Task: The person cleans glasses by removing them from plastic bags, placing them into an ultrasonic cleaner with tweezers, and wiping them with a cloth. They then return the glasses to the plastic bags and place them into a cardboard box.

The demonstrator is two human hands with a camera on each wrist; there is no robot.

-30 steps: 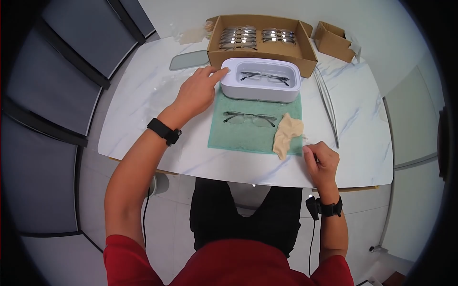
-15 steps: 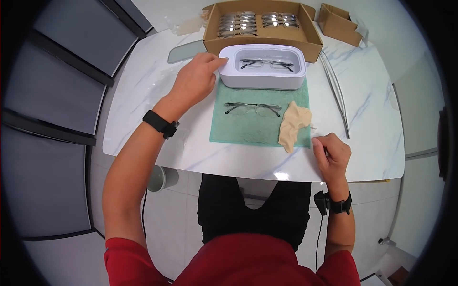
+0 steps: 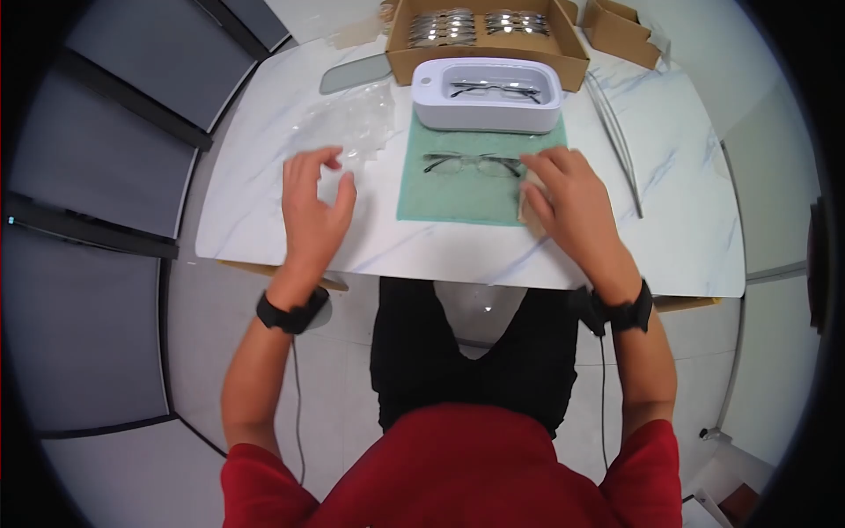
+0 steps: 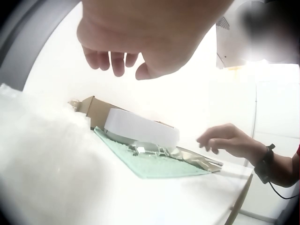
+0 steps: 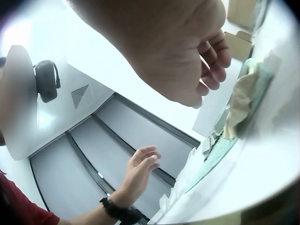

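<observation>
A pair of eyeglasses [image 3: 473,165] lies on a green towel [image 3: 440,201] in the head view. My right hand [image 3: 572,198] hovers over the towel's right side, fingers loosely bent, fingertips close to the glasses' right end. Beneath it, a beige cloth [image 5: 241,105] shows in the right wrist view, mostly hidden by the hand in the head view. Left of the towel, my left hand [image 3: 314,202] is raised above the table with fingers and thumb apart, holding nothing. A white cleaner tub [image 3: 484,119] at the towel's far edge contains another pair of glasses [image 3: 495,90].
Behind the tub, a cardboard box [image 3: 488,58] holds several glasses in two columns. Clear plastic bags [image 3: 348,123] and a grey flat lid [image 3: 355,74] lie to the left. Long metal tweezers [image 3: 616,145] lie on the right, and a smaller carton [image 3: 620,35] stands behind.
My left hand has left the tub's button and drawn back toward me. My right hand has moved forward and left from the table's front edge, over the beige cloth.
</observation>
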